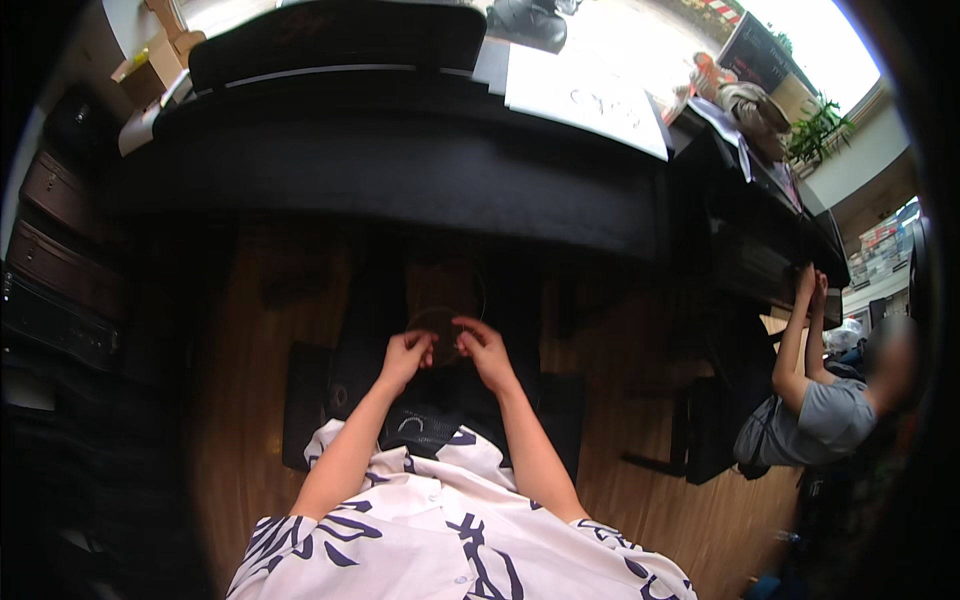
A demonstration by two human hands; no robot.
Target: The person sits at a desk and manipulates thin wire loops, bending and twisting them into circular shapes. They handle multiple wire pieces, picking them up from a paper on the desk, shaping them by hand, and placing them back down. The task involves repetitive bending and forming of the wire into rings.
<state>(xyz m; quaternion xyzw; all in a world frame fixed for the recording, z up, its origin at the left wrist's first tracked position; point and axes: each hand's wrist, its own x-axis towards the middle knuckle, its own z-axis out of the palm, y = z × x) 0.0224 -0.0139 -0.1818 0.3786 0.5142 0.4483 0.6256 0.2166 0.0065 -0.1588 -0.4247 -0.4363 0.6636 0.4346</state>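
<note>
Above my lap, my left hand (408, 358) and my right hand (484, 352) face each other a short way apart. Both have their fingertips pinched together. A thin, wire-like strand (434, 309) curves in a loop between them, and another part of it arcs up above the right hand. It is too fine and dim to tell its kind. The hands seem to grip this strand, one at either side. Behind them lies a brownish patch (440, 285), perhaps a bag or the floor, in shadow below a black piano (400, 165).
White sheets (585, 100) lie on the piano's top. At the left, several brown and black cases (60, 255) are stacked. A person in a grey shirt (825, 425) sits at the right, arms stretched to another black piano (760, 230). Wooden floor (640, 440) shows around my seat.
</note>
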